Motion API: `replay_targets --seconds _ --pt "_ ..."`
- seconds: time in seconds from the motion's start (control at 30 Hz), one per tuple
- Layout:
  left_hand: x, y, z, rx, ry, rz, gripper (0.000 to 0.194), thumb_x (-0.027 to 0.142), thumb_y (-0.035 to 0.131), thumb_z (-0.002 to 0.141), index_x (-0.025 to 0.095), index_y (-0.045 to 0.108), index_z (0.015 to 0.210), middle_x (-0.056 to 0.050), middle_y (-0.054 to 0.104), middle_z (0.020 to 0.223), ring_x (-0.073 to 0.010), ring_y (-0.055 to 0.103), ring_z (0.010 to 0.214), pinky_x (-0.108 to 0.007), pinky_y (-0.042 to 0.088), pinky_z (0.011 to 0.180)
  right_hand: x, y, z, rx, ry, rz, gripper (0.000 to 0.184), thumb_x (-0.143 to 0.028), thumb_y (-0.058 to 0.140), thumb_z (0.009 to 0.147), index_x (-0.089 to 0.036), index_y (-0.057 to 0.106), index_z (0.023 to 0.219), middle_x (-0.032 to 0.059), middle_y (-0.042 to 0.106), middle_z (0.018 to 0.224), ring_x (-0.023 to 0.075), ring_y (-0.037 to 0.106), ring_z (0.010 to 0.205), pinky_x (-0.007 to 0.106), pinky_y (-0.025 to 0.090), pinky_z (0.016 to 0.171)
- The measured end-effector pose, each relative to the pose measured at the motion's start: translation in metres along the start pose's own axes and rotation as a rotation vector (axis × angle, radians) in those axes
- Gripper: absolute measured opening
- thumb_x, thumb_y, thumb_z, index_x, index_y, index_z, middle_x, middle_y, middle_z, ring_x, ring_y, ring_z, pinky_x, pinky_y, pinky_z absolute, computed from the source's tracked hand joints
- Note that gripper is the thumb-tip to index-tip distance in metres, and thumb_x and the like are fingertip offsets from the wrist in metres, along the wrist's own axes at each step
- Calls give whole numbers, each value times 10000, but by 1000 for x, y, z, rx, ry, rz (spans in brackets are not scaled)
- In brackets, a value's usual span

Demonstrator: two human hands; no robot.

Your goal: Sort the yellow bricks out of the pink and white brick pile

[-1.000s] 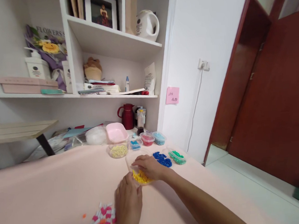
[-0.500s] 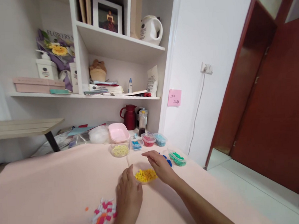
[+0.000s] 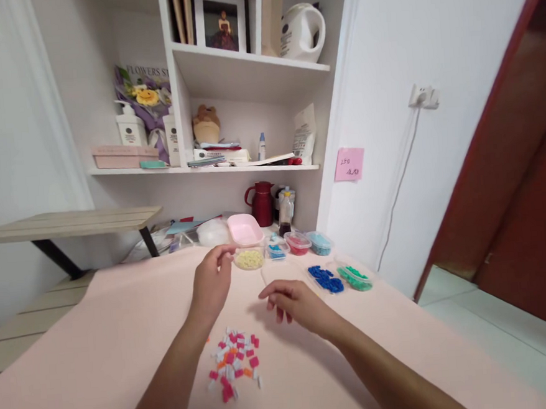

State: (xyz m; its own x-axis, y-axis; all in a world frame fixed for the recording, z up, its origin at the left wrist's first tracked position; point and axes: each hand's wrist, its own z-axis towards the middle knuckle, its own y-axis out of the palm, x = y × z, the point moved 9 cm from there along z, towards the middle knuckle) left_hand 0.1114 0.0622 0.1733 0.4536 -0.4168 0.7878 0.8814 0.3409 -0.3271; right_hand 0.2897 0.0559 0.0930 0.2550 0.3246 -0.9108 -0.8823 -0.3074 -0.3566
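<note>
— Both hands have left the tub they were at. The left hand (image 3: 210, 283) is now up at the clear plastic tub of pale yellow pieces (image 3: 249, 260), fingertips drawn together at its rim. I cannot tell whether they grip it.

— And the right hand (image 3: 294, 300)?

— Loosely curled, empty, above the pink table (image 3: 123, 339). Lifting would need a firm rim hold.

— Counts?

— Six tubs and one pile of pink, white and orange pieces (image 3: 234, 358).

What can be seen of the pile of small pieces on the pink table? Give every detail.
The pile of small pieces is a loose scatter of tiny blocks, mostly pink and white with a few orange, plastic by the look. They lie flat on the pink table, spread unevenly, with a few strays at the edges. The pile sits between the two forearms, nearer the viewer than both hands. The left hand and right hand hover beyond it; neither touches it.
</note>
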Motion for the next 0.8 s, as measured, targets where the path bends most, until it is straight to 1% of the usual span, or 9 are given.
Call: replay_targets --seconds 0.07,0.13,0.23,0.33,0.4,0.5,0.57,0.63,0.8 --pt "-25 -6 -5 -8 -36 -55 268 312 464 836 215 681 959 -56 732 978 -213 687 901 -365 509 855 -7 22 1 -59 -35 -117 249 -183 492 860 -192 721 957 23 656 850 81 571 526 214 433 532" --pt "-53 -4 -15 -42 -81 -117 271 351 500 810 200 697 919 -46 738 840 -200 695 754 -335 539 726 -17 34 5 -44 -112 -273 263 -135 508 850 -209 741 949 35 657 919 80 573 566 235 468 627" --pt "-88 -9 -28 -16 -159 -194 276 387 555 769 188 706 884 -38 724 762 -176 673 633 -305 538 619 -28 50 11 -78 -201 -418 304 -91 507 851 -236 746 969 45 656 954 124 618 734 258 478 752" --pt "-117 -30 -30 108 -238 -255 306 403 565 761 175 691 923 -48 725 802 -165 675 643 -307 550 644 -29 62 13 -165 -233 -465 331 -70 498 858 -250 744 989 44 669 972 159 632 892 271 467 839" --pt "-135 -48 -29 212 -293 -285 329 395 558 759 167 672 966 -57 726 845 -169 689 682 -323 560 684 -25 64 9 -209 -226 -470 327 -69 505 860 -251 743 990 41 680 977 159 634 905 266 465 844" --pt "-161 -67 -33 366 -384 -291 316 328 515 733 151 645 961 -53 714 799 -173 695 671 -351 567 712 -17 61 -1 -249 -204 -451 304 -82 540 849 -260 743 989 30 685 964 145 634 856 243 468 799" --pt "-171 -71 -38 429 -427 -265 302 284 474 717 154 632 939 -35 698 753 -167 692 647 -347 564 705 -13 55 -7 -261 -186 -441 300 -100 572 837 -273 737 1017 23 678 969 140 628 847 232 464 775" --pt "-174 -67 -41 424 -443 -217 283 258 462 709 170 637 913 -17 689 737 -158 683 620 -325 550 682 -9 52 -11 -290 -165 -443 321 -130 613 824 -292 716 1082 19 663 989 139 618 841 227 461 757" --pt "-160 -42 -41 235 -419 -104 214 236 501 700 212 678 817 14 688 702 -143 650 544 -273 486 591 2 58 -16 -407 -129 -541 571 -213 737 740 -348 596 1277 12 625 1012 162 584 845 253 452 782"
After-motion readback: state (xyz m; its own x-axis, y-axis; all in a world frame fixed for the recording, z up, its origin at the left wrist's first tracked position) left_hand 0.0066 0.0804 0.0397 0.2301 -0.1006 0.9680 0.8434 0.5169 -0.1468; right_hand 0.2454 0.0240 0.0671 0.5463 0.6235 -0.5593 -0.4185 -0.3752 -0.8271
